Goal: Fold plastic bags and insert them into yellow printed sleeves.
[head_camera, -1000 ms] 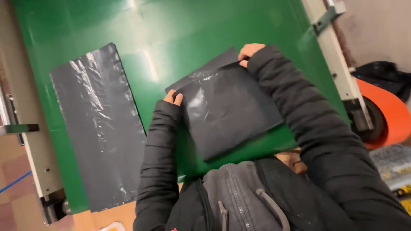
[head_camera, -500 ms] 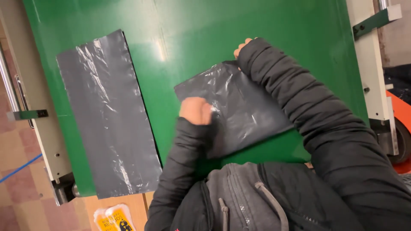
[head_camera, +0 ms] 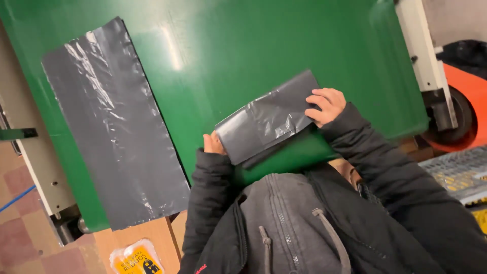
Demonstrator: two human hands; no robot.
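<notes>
A folded dark grey plastic bag (head_camera: 266, 119) lies on the green table (head_camera: 243, 45) close to my body. My right hand (head_camera: 324, 104) presses its far right corner with fingers curled over the edge. At the bag's near left corner sits my left hand (head_camera: 213, 144), mostly hidden behind the plastic, gripping the edge. A second grey plastic bag (head_camera: 109, 122) lies flat and unfolded on the left part of the table, apart from both hands.
A white machine frame (head_camera: 426, 56) borders the table on the right, with an orange wheeled object (head_camera: 466, 101) beyond it. Another pale frame (head_camera: 35, 167) runs along the left. A wooden surface with a yellow packet (head_camera: 134, 256) sits at the near left.
The bag has been folded smaller, into a narrower strip. My right hand came back toward me along the bag; my left hand moved from the bag's top to its near left corner.
</notes>
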